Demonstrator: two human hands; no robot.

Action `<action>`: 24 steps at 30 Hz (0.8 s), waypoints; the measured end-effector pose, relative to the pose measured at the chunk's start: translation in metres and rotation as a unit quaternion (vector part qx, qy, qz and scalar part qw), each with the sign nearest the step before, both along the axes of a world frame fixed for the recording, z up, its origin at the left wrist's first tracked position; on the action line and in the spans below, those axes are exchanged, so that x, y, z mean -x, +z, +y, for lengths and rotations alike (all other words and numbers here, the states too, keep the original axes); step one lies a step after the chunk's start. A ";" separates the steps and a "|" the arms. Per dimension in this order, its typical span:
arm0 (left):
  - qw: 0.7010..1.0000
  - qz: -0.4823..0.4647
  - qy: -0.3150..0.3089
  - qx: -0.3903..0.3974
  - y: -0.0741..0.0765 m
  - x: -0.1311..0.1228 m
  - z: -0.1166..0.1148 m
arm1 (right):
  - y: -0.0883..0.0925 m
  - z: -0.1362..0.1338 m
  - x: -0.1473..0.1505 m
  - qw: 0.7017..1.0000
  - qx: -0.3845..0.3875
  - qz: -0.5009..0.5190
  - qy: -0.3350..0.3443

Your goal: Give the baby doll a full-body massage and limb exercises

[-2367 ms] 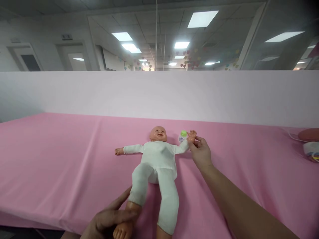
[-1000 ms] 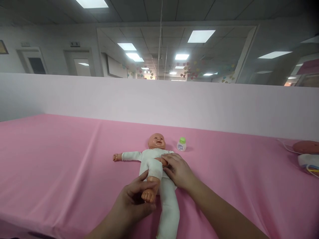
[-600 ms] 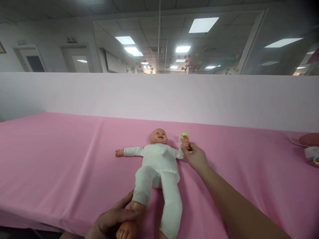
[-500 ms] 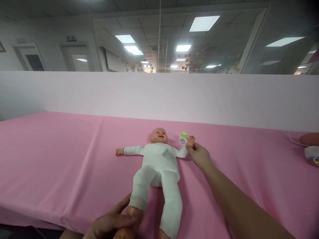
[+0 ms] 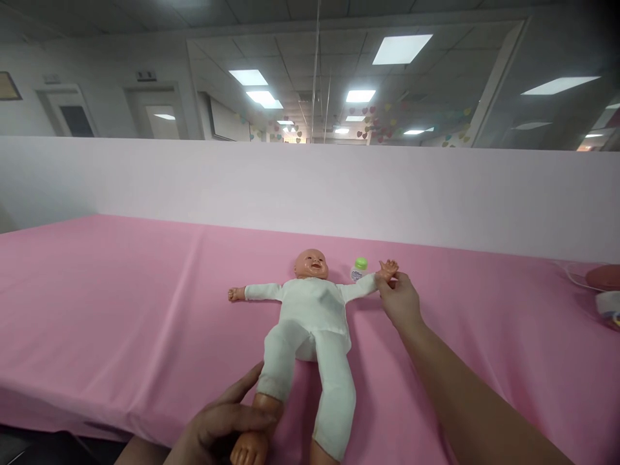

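A baby doll point(image 5: 314, 310) in a white cloth body lies on its back on the pink sheet point(image 5: 145, 303), head toward the wall. My right hand point(image 5: 402, 300) pinches the doll's wrist on the right side, and that arm is stretched outward and lifted a little. At the near edge my left hand point(image 5: 227, 420) is closed around the doll's ankle on the left side, thumb on top. The doll's other arm rests stretched out to the left. Just behind the held arm stands a small clear bottle point(image 5: 359, 270) with a green cap and a printed label, partly covered by the sleeve.
A white wall panel point(image 5: 290, 187) with glass above it borders the far side. At the right edge lie a reddish-brown rounded object point(image 5: 604, 277) and a white item point(image 5: 608, 306), both cut off by the frame.
My right hand has drawn the doll's arm outward to the right, straightening it from a bent position. My left hand keeps its hold on the ankle. The view has shifted slightly.
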State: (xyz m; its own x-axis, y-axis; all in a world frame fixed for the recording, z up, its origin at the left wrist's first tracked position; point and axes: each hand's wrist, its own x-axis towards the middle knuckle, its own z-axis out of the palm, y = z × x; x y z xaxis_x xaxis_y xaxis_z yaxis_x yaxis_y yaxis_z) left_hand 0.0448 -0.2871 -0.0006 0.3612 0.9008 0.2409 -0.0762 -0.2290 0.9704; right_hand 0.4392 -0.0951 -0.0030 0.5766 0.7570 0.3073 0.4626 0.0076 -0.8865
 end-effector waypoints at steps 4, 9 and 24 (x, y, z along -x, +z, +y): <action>1.000 0.013 -0.025 -0.011 0.020 -0.014 0.012 | 0.016 -0.020 0.033 0.993 -0.086 -0.073 0.037; 0.999 0.033 0.001 -0.003 0.039 -0.039 0.028 | 0.011 -0.035 0.074 0.927 -0.156 -0.279 0.195; 0.999 0.019 -0.001 -0.033 0.036 -0.045 0.041 | 0.007 -0.020 0.050 0.981 -0.088 -0.136 0.111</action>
